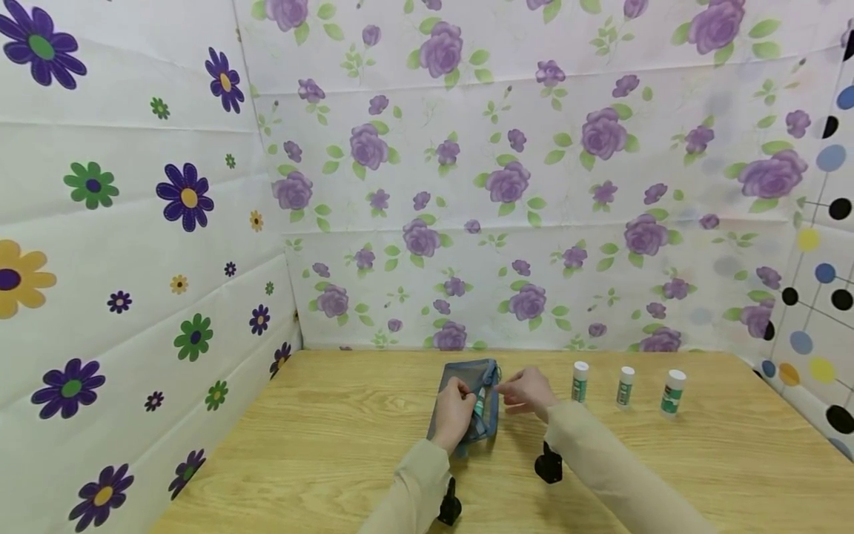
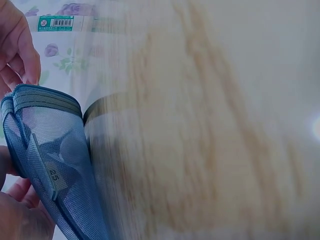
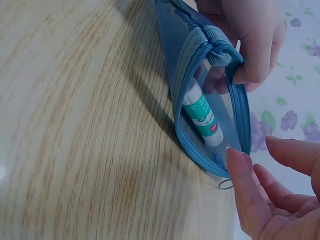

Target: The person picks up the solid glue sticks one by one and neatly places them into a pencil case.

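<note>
A blue mesh zipper pouch (image 1: 462, 373) lies on the table with its zipper undone. My left hand (image 1: 455, 412) pinches one side of its mouth. At the opposite edge is my right hand (image 1: 528, 391), thumb apart from the fingers and one fingertip right at the rim. Inside the gaping mouth, the right wrist view shows a green and white glue stick (image 3: 202, 116), its upper end partly hidden by the pouch wall. A small tag (image 2: 52, 175) marked 25 shows at the pouch's side in the left wrist view.
Three white-capped green glue sticks stand upright to the right: one near the right hand (image 1: 580, 384), a smaller middle one (image 1: 625, 387), and a wider one (image 1: 673, 393) furthest right. Flowered sheets (image 1: 414, 178) wall the wooden table (image 1: 320, 445) behind and at the left.
</note>
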`<state>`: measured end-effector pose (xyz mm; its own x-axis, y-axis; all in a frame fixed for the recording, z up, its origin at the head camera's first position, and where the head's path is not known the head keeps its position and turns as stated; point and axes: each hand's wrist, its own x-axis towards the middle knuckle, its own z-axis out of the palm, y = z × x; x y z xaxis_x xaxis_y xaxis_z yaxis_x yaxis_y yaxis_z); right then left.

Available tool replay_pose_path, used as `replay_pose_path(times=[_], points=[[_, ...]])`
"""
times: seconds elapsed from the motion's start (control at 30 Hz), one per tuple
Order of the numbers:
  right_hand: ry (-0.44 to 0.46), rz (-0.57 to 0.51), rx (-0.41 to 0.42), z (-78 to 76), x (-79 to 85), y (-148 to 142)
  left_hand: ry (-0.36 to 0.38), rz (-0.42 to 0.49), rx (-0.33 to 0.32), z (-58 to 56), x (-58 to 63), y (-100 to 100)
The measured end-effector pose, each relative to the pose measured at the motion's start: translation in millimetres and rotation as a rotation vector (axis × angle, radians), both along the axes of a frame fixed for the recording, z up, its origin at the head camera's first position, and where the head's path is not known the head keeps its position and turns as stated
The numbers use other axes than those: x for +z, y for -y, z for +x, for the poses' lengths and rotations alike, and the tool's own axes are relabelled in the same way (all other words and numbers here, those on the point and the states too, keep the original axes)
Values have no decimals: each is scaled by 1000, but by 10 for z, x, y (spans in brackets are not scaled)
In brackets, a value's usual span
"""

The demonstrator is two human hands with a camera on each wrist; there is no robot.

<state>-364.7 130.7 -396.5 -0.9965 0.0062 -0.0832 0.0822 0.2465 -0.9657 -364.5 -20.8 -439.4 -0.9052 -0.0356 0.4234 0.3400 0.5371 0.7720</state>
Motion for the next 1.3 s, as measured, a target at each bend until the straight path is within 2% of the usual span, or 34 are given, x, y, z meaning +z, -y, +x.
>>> replay_pose_path(times=[0.37,0.7,1.0,1.3], points=[[-2,11,43,87,76,-51,10,45,-15,19,-9,39],[-16,45,72,132,132,-105,27,45,-29,30,7,37],[-31,61,92,153,179,-222,27,67,-62,55,28,18],[-37,65,92,136,184,-356,27,71,-67,67,36,23]])
